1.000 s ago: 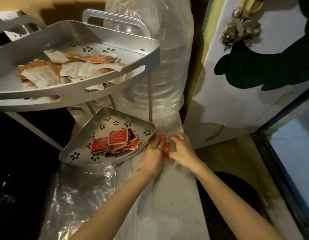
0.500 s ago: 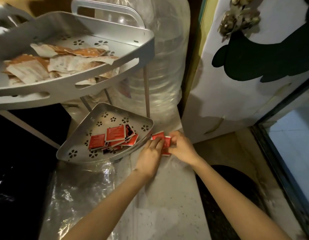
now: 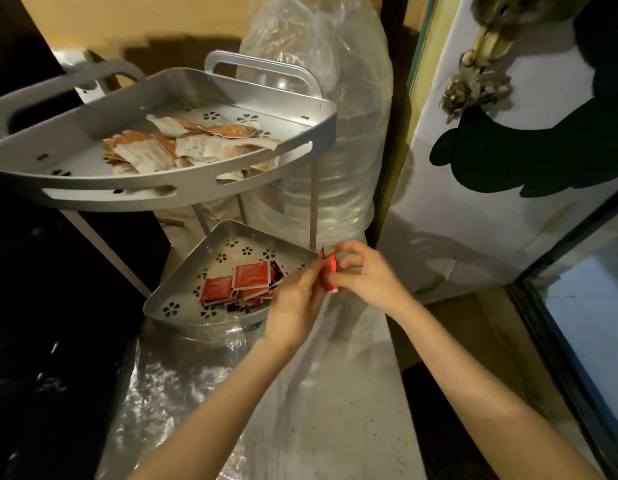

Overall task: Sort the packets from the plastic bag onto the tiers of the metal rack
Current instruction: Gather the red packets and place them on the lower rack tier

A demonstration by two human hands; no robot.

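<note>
A grey metal corner rack stands at the left. Its upper tier [image 3: 183, 192] holds several pale orange-and-white packets [image 3: 169, 150]. The lower tier [image 3: 183, 275] holds several red packets [image 3: 245, 282]. Just right of the lower tier's rim, my left hand [image 3: 297, 299] and my right hand [image 3: 363, 271] together pinch a small stack of red packets [image 3: 328, 271], held upright above the counter. A clear plastic bag [image 3: 183, 386] lies flattened on the counter under and in front of the rack.
A large clear water bottle [image 3: 335, 140] wrapped in plastic stands behind the rack. A white panel with dark shapes [image 3: 508, 168] rises at the right. The speckled counter [image 3: 370, 410] runs toward me; its left side is dark.
Both hands have lifted the red packets off the counter and turned them upright beside the lower tier. The view has tilted, so the rack sits lower in frame.
</note>
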